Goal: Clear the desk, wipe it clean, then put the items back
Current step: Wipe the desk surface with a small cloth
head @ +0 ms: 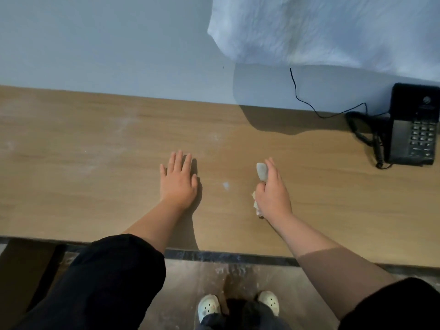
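Wooden desk, black telephone at its far right end, right grip left of the telephone, curled round a pale cloth on the desk, left grip further left, flat, fingers straight, palm down.

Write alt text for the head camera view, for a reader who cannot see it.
A person's right hand grips a pale crumpled cloth against a light brown wooden desk, while the left hand rests flat on the desk. A black corded telephone sits at the desk's far right by the grey wall; whitish dusty smears mark the left part.
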{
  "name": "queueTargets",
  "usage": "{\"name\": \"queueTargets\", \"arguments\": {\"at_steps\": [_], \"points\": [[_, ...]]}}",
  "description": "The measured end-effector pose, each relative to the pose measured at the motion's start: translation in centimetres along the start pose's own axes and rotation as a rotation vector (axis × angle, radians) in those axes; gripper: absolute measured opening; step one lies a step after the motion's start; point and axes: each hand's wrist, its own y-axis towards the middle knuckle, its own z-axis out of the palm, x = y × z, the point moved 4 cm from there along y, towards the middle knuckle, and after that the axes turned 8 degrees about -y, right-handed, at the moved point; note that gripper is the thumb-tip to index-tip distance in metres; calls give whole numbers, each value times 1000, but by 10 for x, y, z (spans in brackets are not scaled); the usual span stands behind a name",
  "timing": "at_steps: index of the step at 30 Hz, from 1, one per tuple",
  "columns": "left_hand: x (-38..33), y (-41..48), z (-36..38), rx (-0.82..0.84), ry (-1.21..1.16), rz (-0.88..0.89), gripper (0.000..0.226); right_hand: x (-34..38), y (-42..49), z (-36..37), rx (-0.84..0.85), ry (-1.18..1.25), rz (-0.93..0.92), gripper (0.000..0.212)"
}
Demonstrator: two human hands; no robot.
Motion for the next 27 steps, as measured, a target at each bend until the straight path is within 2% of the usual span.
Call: {"name": "queueTargets", "arguments": {"at_steps": [3, 6, 11, 17, 20, 27], "points": [[22, 28, -9, -46, -30, -103, 58, 8, 40, 5, -36, -24, -36, 61], [42, 50, -12, -48, -24, -150, 57, 6, 79, 14, -83, -20, 19, 61], [57, 61, -5, -32, -12, -187, 58, -9, 113, 39, -144, -163, 76, 53], [58, 63, -3, -52, 8, -193, 60, 11, 177, 49, -228, -96, 112, 42], [57, 63, -2, -61, 10, -194, 60, 21, 210, 55, -237, -172, 68, 44], [56, 62, -2, -72, 9, -183, 60, 63, 241, 72, -274, -157, -47, 24]]}}
